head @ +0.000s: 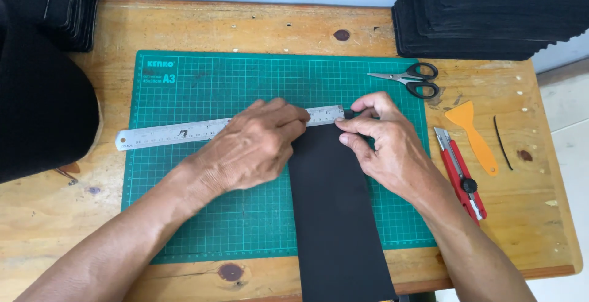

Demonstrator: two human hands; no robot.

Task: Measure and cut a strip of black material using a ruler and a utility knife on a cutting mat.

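Fingers of left hand (254, 148) curled, palm down, pressing flat steel ruler (184, 132) onto long black foam strip (337, 216). Right hand (383, 145) fingertips pinch strip's top edge beside ruler end. Strip runs from under both hands' fingers toward the person, over green cutting mat (202, 87).

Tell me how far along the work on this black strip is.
Done: the black strip lies flat on the green cutting mat, with the steel ruler across its top end. In hand: the left hand presses the ruler while the right hand pinches the strip's top corner. Left: the red utility knife and scissors lie untouched; no cut shows.
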